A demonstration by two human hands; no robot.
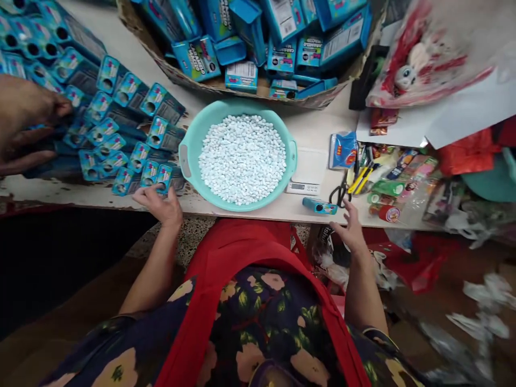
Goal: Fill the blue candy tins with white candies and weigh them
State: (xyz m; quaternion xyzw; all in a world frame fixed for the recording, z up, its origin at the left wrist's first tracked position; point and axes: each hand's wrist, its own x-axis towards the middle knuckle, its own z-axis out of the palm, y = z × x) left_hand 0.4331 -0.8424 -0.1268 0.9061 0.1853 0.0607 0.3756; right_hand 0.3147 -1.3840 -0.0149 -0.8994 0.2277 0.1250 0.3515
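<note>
Left hand (159, 203) open, fingertips on nearest of roughly twenty blue boxes (163, 177). Right hand (350, 228) open, empty, beside one small blue box (319, 206). One teal basin (186, 161) of white pellets (242, 158).

Small blue boxes (133, 140) lie in overlapping rows on the white table, round-holed ends facing up (nearest row at the edge). One more small blue box (319, 206) lies flat on its side, alone, right of the basin, near the edge.

The printing on the blue boxes (197, 58) in the cardboard carton (169, 70) is showing too blurred for reading; no label is staying legible anywhere.
</note>
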